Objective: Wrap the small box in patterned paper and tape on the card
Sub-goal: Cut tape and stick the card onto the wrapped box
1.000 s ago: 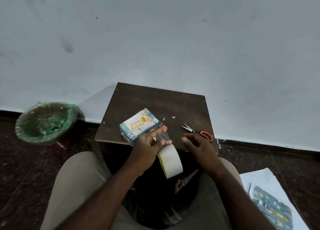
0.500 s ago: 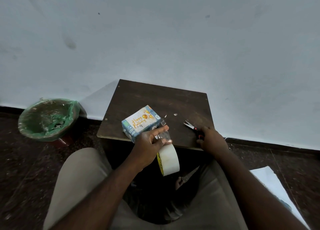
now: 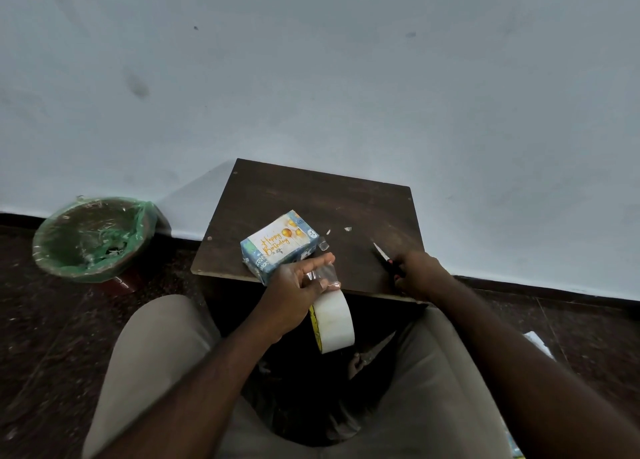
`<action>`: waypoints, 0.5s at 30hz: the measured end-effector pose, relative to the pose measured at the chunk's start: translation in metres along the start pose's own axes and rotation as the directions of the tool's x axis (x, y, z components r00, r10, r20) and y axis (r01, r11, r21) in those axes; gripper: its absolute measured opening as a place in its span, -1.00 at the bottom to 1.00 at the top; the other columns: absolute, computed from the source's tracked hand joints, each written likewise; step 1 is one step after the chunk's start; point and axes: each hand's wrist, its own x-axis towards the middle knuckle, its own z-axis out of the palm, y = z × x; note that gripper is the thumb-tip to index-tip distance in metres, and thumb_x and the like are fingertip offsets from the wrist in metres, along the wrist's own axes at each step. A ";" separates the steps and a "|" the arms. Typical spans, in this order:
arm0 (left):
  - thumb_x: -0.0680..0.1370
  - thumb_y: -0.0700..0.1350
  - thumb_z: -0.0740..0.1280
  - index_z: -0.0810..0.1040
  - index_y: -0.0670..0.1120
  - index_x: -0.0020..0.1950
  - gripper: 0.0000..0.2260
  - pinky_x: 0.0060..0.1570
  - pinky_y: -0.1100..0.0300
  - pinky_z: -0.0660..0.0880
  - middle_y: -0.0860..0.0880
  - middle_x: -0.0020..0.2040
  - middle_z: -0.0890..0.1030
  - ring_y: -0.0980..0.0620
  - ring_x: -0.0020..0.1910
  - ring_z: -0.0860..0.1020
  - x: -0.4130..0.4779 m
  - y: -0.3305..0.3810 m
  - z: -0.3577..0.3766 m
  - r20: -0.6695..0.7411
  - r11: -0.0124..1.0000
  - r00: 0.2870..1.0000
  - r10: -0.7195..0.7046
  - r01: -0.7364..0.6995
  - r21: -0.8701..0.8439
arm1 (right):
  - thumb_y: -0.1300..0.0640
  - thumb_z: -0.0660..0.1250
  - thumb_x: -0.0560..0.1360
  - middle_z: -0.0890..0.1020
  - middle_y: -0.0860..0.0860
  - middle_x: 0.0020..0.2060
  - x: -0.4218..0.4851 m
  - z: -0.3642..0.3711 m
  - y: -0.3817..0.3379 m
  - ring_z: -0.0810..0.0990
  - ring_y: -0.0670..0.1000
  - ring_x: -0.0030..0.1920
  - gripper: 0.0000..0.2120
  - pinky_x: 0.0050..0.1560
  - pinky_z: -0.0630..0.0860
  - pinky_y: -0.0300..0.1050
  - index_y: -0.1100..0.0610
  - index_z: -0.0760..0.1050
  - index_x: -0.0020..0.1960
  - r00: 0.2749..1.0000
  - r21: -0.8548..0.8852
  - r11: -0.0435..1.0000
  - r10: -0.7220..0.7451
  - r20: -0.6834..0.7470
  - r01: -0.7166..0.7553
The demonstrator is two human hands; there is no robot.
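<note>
The small box (image 3: 277, 247), wrapped in blue patterned paper, lies near the front edge of the dark wooden board (image 3: 311, 202). A white "Happy Birthday" card (image 3: 275, 242) lies on its top. My left hand (image 3: 294, 292) pinches a pulled-out strip of clear tape (image 3: 323, 275), and the tape roll (image 3: 334, 321) hangs from it below the board's edge. At the board's right front my right hand (image 3: 420, 273) grips the scissors (image 3: 386, 256); their blades point up and left, and the handles are mostly hidden in my fingers.
A round bin lined with green plastic (image 3: 91, 238) stands on the dark floor at the left, against the pale wall. Small paper scraps (image 3: 347, 229) lie on the board. White paper (image 3: 538, 342) lies on the floor at the right. My legs fill the lower view.
My right hand has reached right to the scissors and closed round their handles, lifting them. My left hand keeps pinching the tape strip with the roll hanging.
</note>
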 end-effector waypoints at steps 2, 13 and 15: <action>0.56 -0.32 0.36 0.61 0.10 0.25 -0.62 0.29 -0.05 0.51 0.05 0.10 0.71 0.03 0.13 0.65 -0.001 0.000 -0.001 -0.011 1.000 1.000 -0.009 0.009 -0.006 | 0.34 0.31 0.44 0.65 0.18 -0.10 -0.009 -0.007 -0.003 0.70 0.21 -0.17 -0.75 -0.14 0.65 0.09 0.25 0.54 0.12 0.990 0.330 0.944 -0.051 0.130 0.006; 0.56 -0.43 0.29 0.59 -0.09 0.26 -0.64 0.23 0.12 0.54 0.02 0.28 0.62 -0.09 0.08 0.68 -0.005 0.015 -0.005 0.115 0.965 0.993 -0.016 0.045 -0.260 | 0.08 0.43 0.34 0.69 -0.03 -0.16 -0.058 -0.052 -0.009 0.55 -0.09 -0.21 -0.65 -0.25 0.40 -0.20 -0.02 0.62 0.14 0.842 0.728 0.685 -0.385 0.378 -0.013; 0.56 -0.43 0.29 0.58 -0.11 0.26 -0.64 0.22 0.10 0.54 0.00 0.27 0.63 -0.11 0.09 0.68 -0.007 0.016 -0.006 0.175 0.953 0.984 -0.019 0.071 -0.296 | 0.04 0.49 0.32 0.67 0.05 -0.14 -0.057 -0.060 -0.004 0.50 0.03 -0.19 -0.64 -0.26 0.37 -0.19 -0.05 0.67 0.12 0.814 0.693 0.721 -0.389 0.431 -0.022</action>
